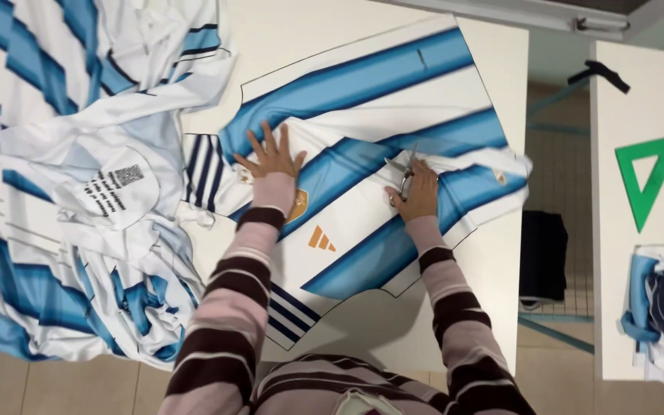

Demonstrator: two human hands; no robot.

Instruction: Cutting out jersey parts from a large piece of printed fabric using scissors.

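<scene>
I saw one blue-and-white striped fabric panel (363, 154) flat on the white table (501, 61), long axis diagonal, stripes rising to the upper right. Left hand (272, 157) pressed it, fingers spread. Right hand (418, 190) gripped one pair of metal scissors (404, 170), blades pointing up, handles hidden. Heaped striped fabric (78, 192) lay left, cut off.

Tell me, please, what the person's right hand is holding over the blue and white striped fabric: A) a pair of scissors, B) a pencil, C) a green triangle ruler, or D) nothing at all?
A: the right hand grips a pair of scissors on the striped fabric, while the left hand lies flat on the cloth and the green triangle ruler sits on the other table.
</scene>
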